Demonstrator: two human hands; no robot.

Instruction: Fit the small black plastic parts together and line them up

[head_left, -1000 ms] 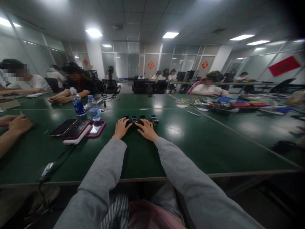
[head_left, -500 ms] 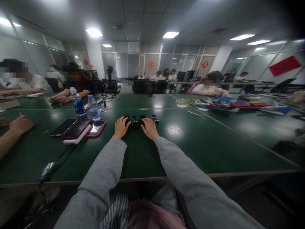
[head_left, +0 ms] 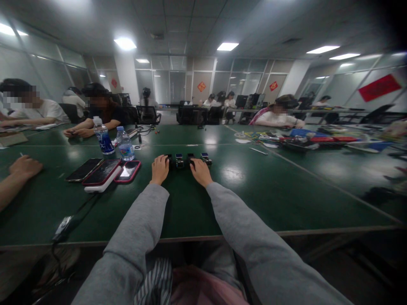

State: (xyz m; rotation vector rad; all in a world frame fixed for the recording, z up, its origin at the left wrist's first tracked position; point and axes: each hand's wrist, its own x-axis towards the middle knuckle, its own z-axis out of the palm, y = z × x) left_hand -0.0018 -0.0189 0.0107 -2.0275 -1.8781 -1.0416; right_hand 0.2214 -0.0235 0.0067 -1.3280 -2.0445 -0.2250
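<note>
Several small dark blocks stand in a row on the green table [head_left: 190, 203]. My left hand [head_left: 159, 170] is at the left end, its fingers bent and closed against a small black block [head_left: 169, 161]. Right of that block is a small block with a blue-and-white top [head_left: 179, 161], untouched. My right hand [head_left: 201, 173] has its fingers together on another small black block [head_left: 190, 158], partly hidden by them. Just behind the right fingers, at the right end, is a second block with a blue-and-white top [head_left: 205, 157]. The fingertips are small and partly hidden.
Left of my hands lie phones [head_left: 127, 171] and a white power bank [head_left: 101, 185] with a cable. Two bottles [head_left: 125, 146] stand behind them. A co-worker's hand [head_left: 26, 168] rests at far left. A pen [head_left: 258, 151] and a cluttered pile [head_left: 305, 142] lie to the right.
My left hand has shifted slightly left and its fingers have drawn together. My right hand's fingers have closed in and moved slightly right. The left black block sits a little further left.
</note>
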